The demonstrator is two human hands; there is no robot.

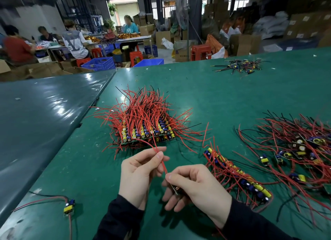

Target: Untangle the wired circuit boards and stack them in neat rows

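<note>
The left hand (138, 175) pinches a pair of thin red insulated wires (162, 162) between thumb and forefinger, its other fingers (162, 157) loosely curled beneath. The right hand (195, 187) pinches the same wires lower down with its thumb tip, and its curled fingers close round a small circuit board (174, 189), of which only a thin edge and a coppery part show under the palm. The wires run as a smooth, slightly bowed line from the board at about five o'clock up toward eleven o'clock, their free ends reaching the near edge of the neat stack of green circuit boards (146, 132).

That stack sits at twelve o'clock from the hands on the green matte counter (223, 89), its boards in tidy rows, studded with yellow and blue cylindrical parts, with red and black wires bristling up and fanning out. At three o'clock lies a long row of wired boards (238, 175), its axis running from ten to four o'clock. Farther right spreads a loose tangled heap of boards and red wires (300, 152). At eight o'clock a single board with a yellow part (69, 206) lies alone, its wires trailing left. A small pile of dark-wired pieces (240, 66) rests at one o'clock, well apart.
</note>
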